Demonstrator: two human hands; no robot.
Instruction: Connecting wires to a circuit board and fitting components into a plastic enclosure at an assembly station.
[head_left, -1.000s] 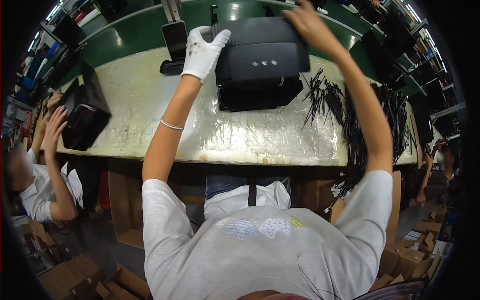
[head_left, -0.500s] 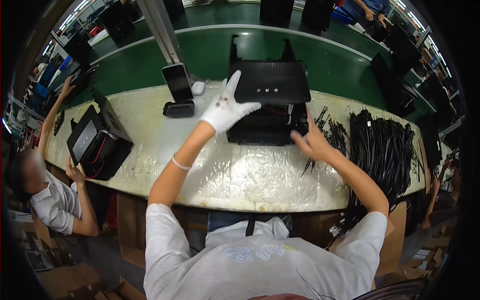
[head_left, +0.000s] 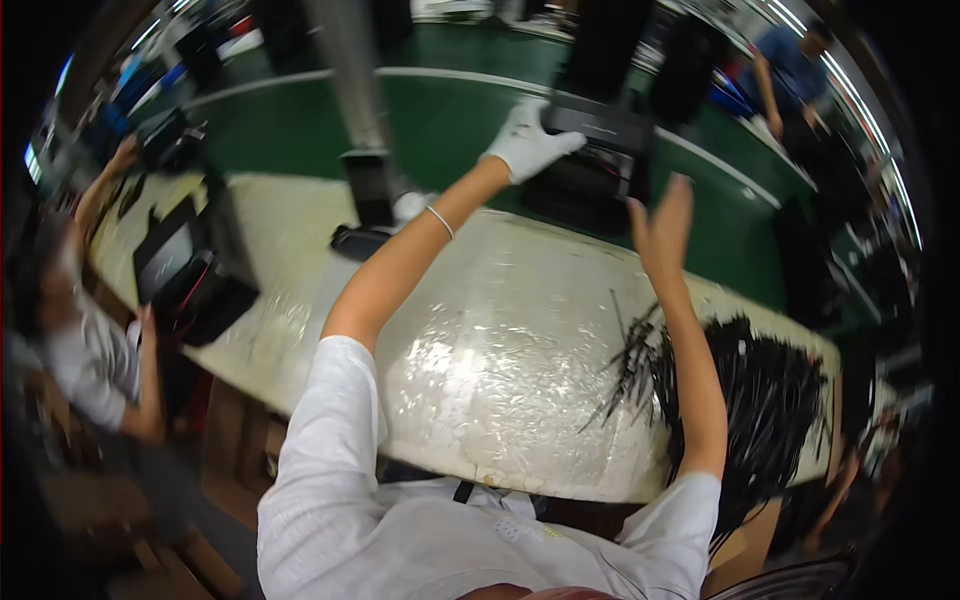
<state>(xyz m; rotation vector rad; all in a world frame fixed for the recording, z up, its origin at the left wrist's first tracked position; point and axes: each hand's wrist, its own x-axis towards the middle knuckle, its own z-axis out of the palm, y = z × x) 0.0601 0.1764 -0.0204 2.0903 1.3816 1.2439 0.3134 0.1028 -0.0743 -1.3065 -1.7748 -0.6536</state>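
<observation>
On the far side, the gloved left hand [head_left: 530, 145] is spread against a black machine [head_left: 585, 182]; the right hand [head_left: 663, 230], open, hangs just beside it. Cables [head_left: 755, 400] cover the counter's [head_left: 500, 370] right.

The pale, shiny tabletop [head_left: 520, 400] carries black cables [head_left: 760, 400] at right and a black case [head_left: 355, 243] left of centre; on the green surface [head_left: 450, 130], upper centre, sits a black device [head_left: 600, 122].

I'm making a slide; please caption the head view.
Gloved left hand at a black box, bare right hand near it, black cables lying on the pale table.
</observation>
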